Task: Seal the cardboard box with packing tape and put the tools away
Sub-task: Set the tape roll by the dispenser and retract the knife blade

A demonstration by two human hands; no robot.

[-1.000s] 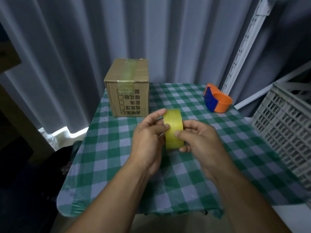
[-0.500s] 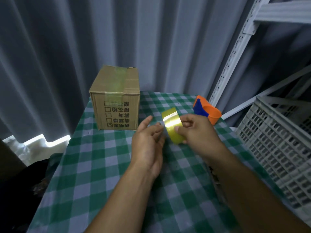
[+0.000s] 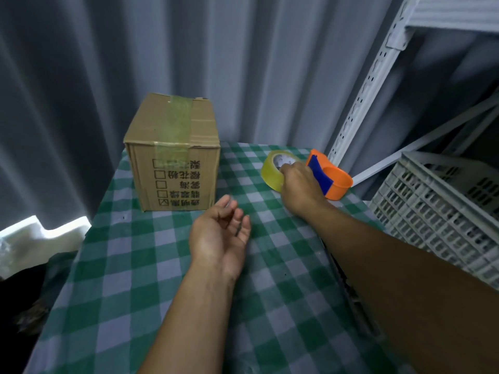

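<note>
A cardboard box (image 3: 175, 163) stands at the back left of the checked table, with a strip of clear tape (image 3: 175, 122) across its top and down its front. My right hand (image 3: 298, 184) grips the yellowish tape roll (image 3: 272, 171) at the back right of the table, right beside the orange and blue tape dispenser (image 3: 330, 182). The roll looks to be resting on or just above the cloth. My left hand (image 3: 220, 234) hovers over the middle of the table, palm up, fingers loosely curled and holding nothing.
The green checked tablecloth (image 3: 135, 279) covers the table. A grey plastic crate (image 3: 442, 209) stands to the right, below white metal shelving (image 3: 364, 87). Grey curtains hang behind. White packaging (image 3: 35, 238) lies off the table's left edge.
My left hand has let go of the tape roll. My right hand has carried the roll from the middle of the table to the back right, next to the dispenser.
</note>
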